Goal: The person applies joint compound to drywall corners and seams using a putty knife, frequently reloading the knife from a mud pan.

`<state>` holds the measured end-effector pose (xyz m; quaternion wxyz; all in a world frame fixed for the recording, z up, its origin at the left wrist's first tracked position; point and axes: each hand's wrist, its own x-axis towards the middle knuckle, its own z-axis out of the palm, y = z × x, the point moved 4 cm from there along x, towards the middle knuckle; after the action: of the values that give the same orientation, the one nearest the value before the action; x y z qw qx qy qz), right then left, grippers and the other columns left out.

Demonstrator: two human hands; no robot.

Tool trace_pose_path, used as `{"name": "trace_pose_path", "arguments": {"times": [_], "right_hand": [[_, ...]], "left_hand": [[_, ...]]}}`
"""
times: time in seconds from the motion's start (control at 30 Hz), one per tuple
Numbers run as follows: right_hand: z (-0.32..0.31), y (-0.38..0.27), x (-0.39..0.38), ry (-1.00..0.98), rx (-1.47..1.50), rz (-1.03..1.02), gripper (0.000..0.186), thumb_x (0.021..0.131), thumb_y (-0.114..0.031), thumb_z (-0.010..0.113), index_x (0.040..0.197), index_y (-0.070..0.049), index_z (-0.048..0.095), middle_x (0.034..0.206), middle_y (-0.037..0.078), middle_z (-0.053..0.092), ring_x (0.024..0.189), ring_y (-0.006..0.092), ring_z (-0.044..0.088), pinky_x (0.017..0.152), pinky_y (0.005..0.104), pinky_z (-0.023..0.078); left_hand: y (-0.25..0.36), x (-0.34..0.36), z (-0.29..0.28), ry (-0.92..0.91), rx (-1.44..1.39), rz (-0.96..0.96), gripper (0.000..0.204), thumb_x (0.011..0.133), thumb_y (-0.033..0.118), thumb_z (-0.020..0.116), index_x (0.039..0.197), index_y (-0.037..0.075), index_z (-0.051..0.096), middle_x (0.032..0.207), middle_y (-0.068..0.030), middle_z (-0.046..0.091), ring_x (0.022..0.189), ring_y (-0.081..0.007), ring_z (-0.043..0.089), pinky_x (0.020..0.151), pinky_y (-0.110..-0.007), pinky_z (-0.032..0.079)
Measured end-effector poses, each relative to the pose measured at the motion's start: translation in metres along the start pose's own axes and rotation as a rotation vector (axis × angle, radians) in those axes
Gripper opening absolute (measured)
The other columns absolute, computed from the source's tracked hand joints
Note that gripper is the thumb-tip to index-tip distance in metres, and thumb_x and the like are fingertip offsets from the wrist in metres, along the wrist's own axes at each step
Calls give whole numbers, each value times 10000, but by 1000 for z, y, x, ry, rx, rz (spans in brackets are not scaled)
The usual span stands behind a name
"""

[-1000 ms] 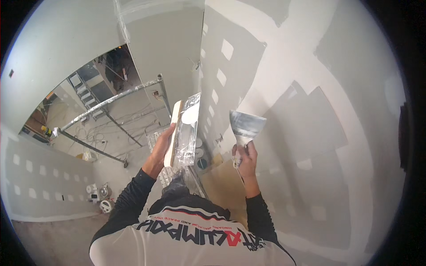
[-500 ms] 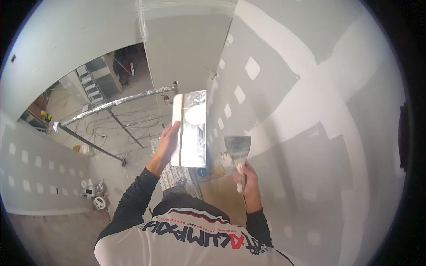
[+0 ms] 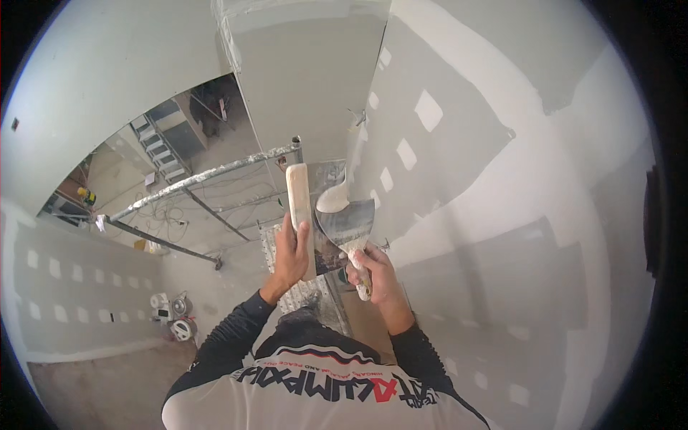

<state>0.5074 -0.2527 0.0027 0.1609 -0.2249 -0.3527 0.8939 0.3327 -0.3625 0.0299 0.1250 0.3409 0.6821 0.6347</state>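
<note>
Right grip (image 3: 373, 276) is closed around the handle of a broad, flared, grey metal putty knife with a pale, smeared handle (image 3: 347, 226); it sits in front of the torso, blade pointing up and away. We judge it light, blade stiff with some spring, handle maybe slick where coated; best hold is low on the handle, close to the neck, clear of the edge.

Left grip (image 3: 292, 254) clasps the pale wooden back of a wide, shiny metal plate (image 3: 298, 193), just left of the knife. We expect it light but flat and a bit awkward, thin edge easily bent; wooden back is the place to hold, about mid-length.

A smooth white blob of paste (image 3: 333, 198) is at the knife's far edge, in front of the plate; we cannot tell whether it touches both. Probably soft, wet, sticky, likely to slide if tilted.

Writing: large black and red letters plus a smaller red line on the white shirt with black sleeves (image 3: 229, 405). We read no label on either tool.

Farther out: grey, white-spattered tubular metal rail (image 3: 208, 173), grey board wall with white patches (image 3: 459, 136).
</note>
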Motion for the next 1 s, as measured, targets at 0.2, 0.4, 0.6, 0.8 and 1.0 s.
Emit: {"name": "trace_pose_path", "arguments": {"times": [0.2,0.4,0.6,0.8,1.0], "right_hand": [[16,-37,43,-19,16,9,247,989,-145,583,1188,-1,562,798,62,577,561,132,502,498,275,394],[33,-114,68,-140,-201,-313,264,982,-129,610,1225,-38,558,845,60,598,603,134,505,527,283,422],[73,-79,55,-147,-1535,-852,501,852,43,586,1318,-132,647,1466,77,531,1052,302,668,851,392,571],[62,-43,65,-93,-1814,-929,697,776,66,586,1426,-185,579,1451,55,542,989,261,688,820,367,575],[-2,-40,106,104,-1721,-584,626,854,86,528,1437,-141,553,1369,95,597,1001,311,689,878,355,567]], "left_hand": [[-5,9,-12,20,63,144,346,1066,209,484,1263,-76,484,862,-198,634,759,-212,597,674,-398,484],[-52,29,-25,23,-300,-113,451,1076,244,490,1387,-81,457,1187,-116,646,1093,-167,589,952,-320,459],[-84,58,-25,-118,-728,-658,485,1064,365,511,1351,-25,539,1221,-116,641,1065,-174,642,927,-332,532],[-77,72,-56,-219,-822,-742,508,1057,392,502,1331,-35,537,1146,-130,674,921,-197,705,783,-336,601],[-60,106,-120,-99,-798,-650,597,1053,447,475,1392,-44,458,1160,-166,655,946,-220,707,827,-347,602]]}}
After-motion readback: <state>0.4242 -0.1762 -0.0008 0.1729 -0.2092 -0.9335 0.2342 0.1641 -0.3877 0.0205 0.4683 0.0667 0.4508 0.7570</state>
